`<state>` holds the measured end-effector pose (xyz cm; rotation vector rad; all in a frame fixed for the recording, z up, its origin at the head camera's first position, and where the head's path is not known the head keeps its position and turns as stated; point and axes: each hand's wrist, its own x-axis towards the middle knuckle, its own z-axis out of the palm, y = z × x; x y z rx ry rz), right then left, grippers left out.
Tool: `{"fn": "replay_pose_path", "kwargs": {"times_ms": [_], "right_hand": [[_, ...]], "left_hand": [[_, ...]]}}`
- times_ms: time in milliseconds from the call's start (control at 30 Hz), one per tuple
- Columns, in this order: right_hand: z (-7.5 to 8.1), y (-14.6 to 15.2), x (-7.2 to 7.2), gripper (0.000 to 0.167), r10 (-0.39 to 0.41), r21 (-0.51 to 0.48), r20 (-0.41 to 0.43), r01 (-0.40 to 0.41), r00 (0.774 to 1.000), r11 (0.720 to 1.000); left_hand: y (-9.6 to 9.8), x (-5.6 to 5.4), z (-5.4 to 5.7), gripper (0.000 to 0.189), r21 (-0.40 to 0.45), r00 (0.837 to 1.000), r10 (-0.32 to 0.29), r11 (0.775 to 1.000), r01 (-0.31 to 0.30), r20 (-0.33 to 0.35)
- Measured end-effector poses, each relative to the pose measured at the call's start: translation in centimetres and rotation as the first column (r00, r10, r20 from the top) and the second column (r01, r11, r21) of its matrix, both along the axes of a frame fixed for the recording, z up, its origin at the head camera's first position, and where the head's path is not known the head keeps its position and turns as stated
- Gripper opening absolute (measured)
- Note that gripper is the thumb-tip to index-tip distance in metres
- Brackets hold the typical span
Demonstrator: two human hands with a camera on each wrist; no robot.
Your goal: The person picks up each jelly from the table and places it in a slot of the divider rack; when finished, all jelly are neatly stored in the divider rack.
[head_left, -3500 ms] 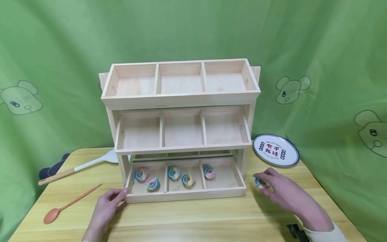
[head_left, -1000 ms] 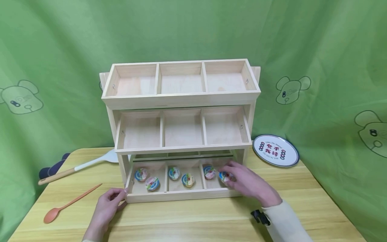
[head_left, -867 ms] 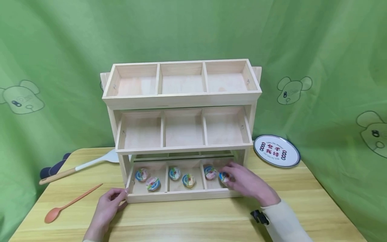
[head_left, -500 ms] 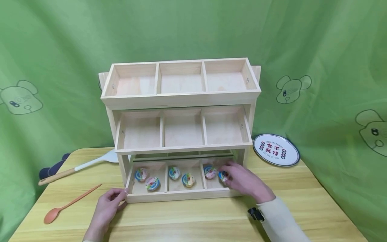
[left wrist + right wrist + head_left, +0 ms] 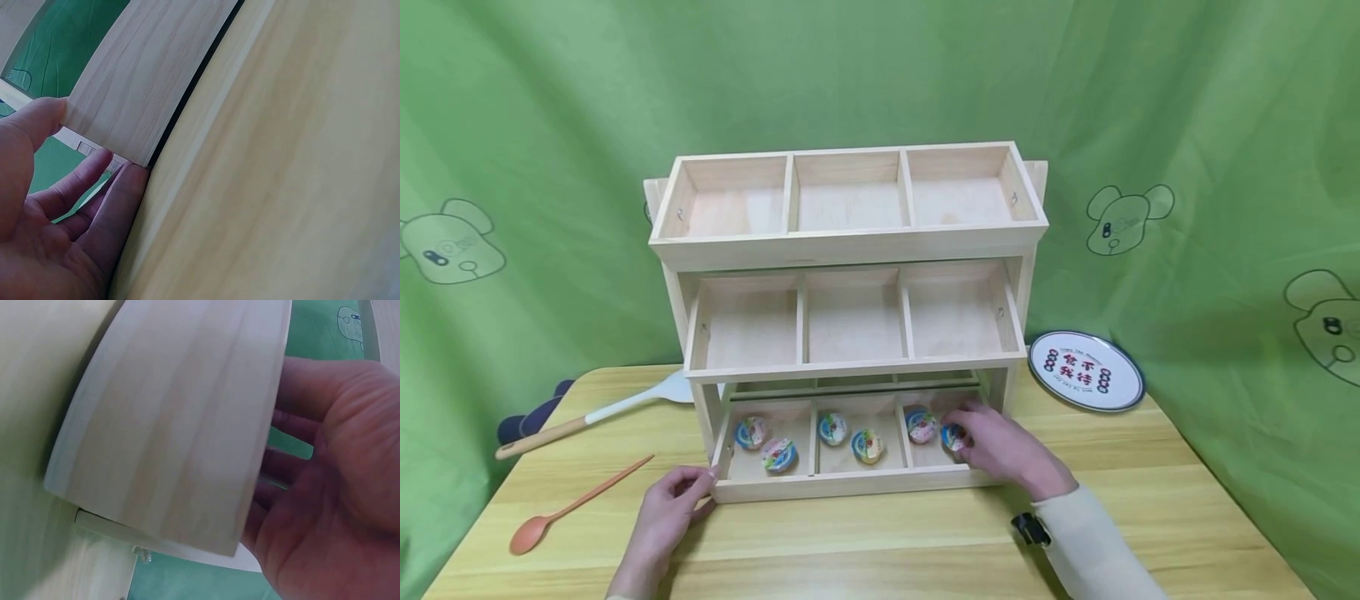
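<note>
A wooden three-tier rack (image 5: pixel 850 246) stands on the table, and its bottom tray (image 5: pixel 865 483) has three compartments. My right hand (image 5: pixel 1007 454) reaches over that tray's right end, its fingers about a small jelly cup (image 5: pixel 953 438) in the right compartment. Beside it lies another jelly cup (image 5: pixel 921 425). Two more sit in the middle compartment and two in the left one. With thumb and fingers, my left hand (image 5: pixel 662 512) holds the tray's front left corner. In the right wrist view, the tray's front panel (image 5: pixel 169 425) hides the right fingertips and the cup.
The upper tray (image 5: pixel 850 200) and middle tray (image 5: pixel 853 325) overhang the bottom one. At left lie a white spatula (image 5: pixel 625 406) with a wooden handle and an orange spoon (image 5: pixel 576 507). An oval plate (image 5: pixel 1086 372) leans at the right against the green curtain (image 5: pixel 1187 125).
From the table at right, my right hand has carried a jelly cup left into the bottom tray's right compartment. Lately it shifted only slightly. My left hand has stayed at the tray's corner.
</note>
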<state>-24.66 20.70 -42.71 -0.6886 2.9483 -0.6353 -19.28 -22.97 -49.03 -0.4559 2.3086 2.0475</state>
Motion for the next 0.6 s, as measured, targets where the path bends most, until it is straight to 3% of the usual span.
{"fn": "replay_pose_path", "kwargs": {"times_ms": [133,433,600], "right_hand": [[0.0,0.0,-0.1,0.043,-0.002,0.006,0.008,0.002,1.000,1.000],[0.5,0.5,0.8,0.037,0.079,-0.036,-0.088,-0.083,0.993,0.996],[1.3,1.1,2.3,0.037,0.034,-0.045,-0.091,-0.038,0.995,0.998]], "left_hand": [[0.1,0.0,0.1,0.038,0.000,1.000,0.003,1.000,-0.003,-0.005],[0.2,0.0,0.1,0.040,-0.001,1.000,0.000,1.000,0.000,-0.005],[0.2,-0.1,0.1,0.041,-0.010,1.000,-0.010,1.000,0.009,-0.014]]}}
